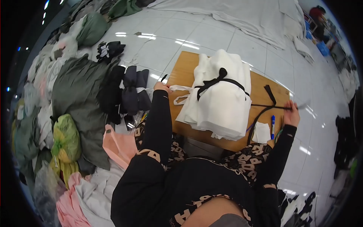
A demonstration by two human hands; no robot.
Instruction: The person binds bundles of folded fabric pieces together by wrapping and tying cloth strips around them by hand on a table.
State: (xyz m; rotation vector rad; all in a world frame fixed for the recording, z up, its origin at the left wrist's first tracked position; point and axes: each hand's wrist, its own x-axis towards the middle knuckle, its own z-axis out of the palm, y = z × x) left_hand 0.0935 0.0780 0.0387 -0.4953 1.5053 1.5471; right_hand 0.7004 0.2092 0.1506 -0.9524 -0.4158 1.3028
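A thick folded bundle of white fabric (221, 108) lies on a low wooden board (185, 62), with a black fabric strip (230, 80) knotted round its upper part. At the bundle's left, my left hand (162, 87) is closed at the end of a white fabric strip (180, 87); a small black tip sticks up above the fingers. Off the board's right edge, my right hand (291, 114) pinches a black strip (270, 106) stretched out from the bundle's side. A pale blurred thing beside that hand cannot be made out.
A blue marker (272, 126) and a white folded piece (261, 132) lie at the board's right front. Dark tied bundles (130, 90), a large grey-green sack (77, 94) and a yellow-green bag (66, 136) crowd the left. White cloth (249, 15) covers floor behind; a person (317, 17) is far right.
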